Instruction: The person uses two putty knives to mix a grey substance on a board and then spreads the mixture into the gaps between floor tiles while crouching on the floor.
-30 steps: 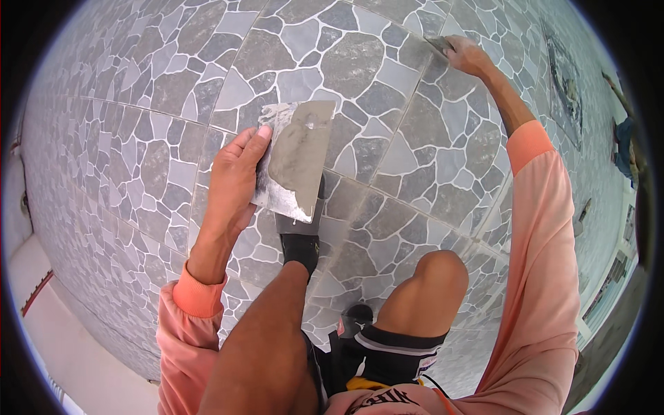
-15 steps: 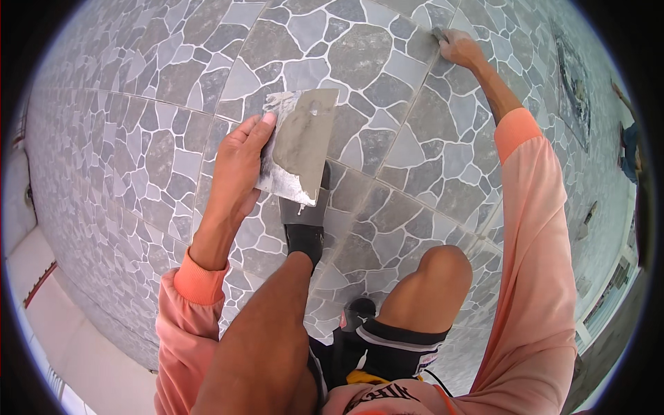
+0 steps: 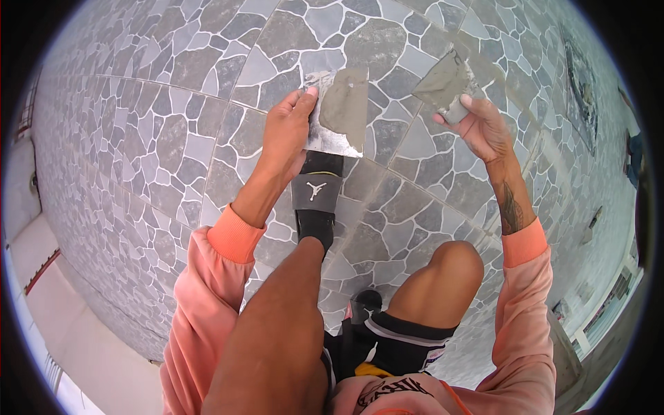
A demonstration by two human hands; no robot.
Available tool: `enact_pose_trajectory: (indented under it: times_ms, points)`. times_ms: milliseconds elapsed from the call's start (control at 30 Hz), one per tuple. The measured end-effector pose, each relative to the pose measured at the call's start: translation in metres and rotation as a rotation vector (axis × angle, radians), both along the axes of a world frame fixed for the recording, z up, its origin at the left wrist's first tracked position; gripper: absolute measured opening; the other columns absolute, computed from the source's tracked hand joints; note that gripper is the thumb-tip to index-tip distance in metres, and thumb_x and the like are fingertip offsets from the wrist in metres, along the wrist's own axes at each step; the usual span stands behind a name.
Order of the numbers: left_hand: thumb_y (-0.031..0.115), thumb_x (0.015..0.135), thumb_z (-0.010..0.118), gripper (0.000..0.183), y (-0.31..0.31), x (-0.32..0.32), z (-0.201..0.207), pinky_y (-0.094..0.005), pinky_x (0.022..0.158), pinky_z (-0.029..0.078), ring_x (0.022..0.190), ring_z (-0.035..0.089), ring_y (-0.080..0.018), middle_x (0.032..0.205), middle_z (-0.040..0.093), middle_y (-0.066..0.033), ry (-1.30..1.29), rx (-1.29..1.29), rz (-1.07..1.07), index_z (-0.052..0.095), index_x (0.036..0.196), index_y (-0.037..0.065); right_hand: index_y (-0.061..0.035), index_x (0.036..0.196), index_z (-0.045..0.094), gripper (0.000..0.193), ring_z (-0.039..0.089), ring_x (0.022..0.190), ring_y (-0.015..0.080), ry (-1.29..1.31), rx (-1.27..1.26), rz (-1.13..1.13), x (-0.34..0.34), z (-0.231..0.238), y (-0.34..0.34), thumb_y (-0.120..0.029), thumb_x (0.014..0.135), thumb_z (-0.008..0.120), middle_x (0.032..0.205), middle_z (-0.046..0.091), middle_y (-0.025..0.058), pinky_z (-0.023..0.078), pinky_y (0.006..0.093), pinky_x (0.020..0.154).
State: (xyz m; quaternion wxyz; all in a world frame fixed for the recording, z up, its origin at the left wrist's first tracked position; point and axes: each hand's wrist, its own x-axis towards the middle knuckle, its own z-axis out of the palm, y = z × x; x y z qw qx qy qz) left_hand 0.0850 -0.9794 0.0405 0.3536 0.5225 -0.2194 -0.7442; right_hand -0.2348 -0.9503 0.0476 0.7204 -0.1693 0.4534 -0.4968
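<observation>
My left hand grips a thin square metal plate by its left edge, thumb on top. Wet grey mortar is spread over the middle and right of that plate. To the right, my right hand holds a flat scraper blade by its near end, thumb on its face. Grey mortar coats most of the blade. Both tools are held apart, above a stone-patterned tile floor with pale lines between grey shapes.
My left foot in a black slide is below the plate; my right foot is nearer me. A dark rectangular patch and a small tool lie at right. A partly visible person is at the far right edge.
My right hand has come back from the far floor toward me and turned, showing the mortar-covered scraper blade. My left hand has moved right and slightly farther away with the plate.
</observation>
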Motion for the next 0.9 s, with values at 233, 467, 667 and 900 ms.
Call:
enact_pose_trajectory:
  times_ms: [233,467,667,900]
  points:
    - [0.022,0.101,0.052,0.024,0.002,-0.006,-0.001,-0.0260,0.069,0.050,0.080,0.060,-0.0081,0.092,0.065,-0.0039,0.024,-0.004,-0.009,0.061,0.103,-0.001,0.0096,0.144,0.024,0.064,0.043,0.125,0.0561,-0.316,0.029,0.217,0.019,0.027,0.036,-0.019,0.096,0.055,0.141,0.039,0.0325,0.051,0.0590,0.095]
    - [0.022,0.100,0.054,0.027,0.000,-0.011,0.013,-0.0249,0.067,0.050,0.076,0.060,-0.0082,0.091,0.065,-0.0035,0.044,-0.046,-0.012,0.061,0.108,-0.002,0.0006,0.149,0.022,0.071,0.043,0.126,0.0541,-0.545,-0.089,0.265,0.029,0.048,0.046,-0.043,0.099,0.048,0.147,0.035,0.0279,0.050,0.0472,0.077]
    - [0.023,0.099,0.055,0.027,-0.005,-0.014,0.006,-0.0229,0.062,0.046,0.072,0.054,-0.0047,0.084,0.062,-0.0003,-0.003,-0.153,-0.048,0.063,0.105,-0.002,-0.0027,0.147,0.032,0.074,0.050,0.122,0.0438,-0.089,-0.179,0.496,0.031,0.080,0.036,-0.049,0.094,0.053,0.145,0.041,0.0217,0.048,0.0437,0.085]
    - [0.024,0.098,0.058,0.026,-0.006,-0.014,0.005,-0.0213,0.049,0.030,0.057,0.037,-0.0017,0.066,0.048,0.0071,-0.152,-0.307,-0.091,0.065,0.095,-0.001,-0.0028,0.132,0.053,0.070,0.052,0.118,0.0369,1.372,-0.868,0.722,0.079,0.122,0.022,-0.022,0.069,0.076,0.135,0.049,0.0179,0.046,0.0411,0.096]
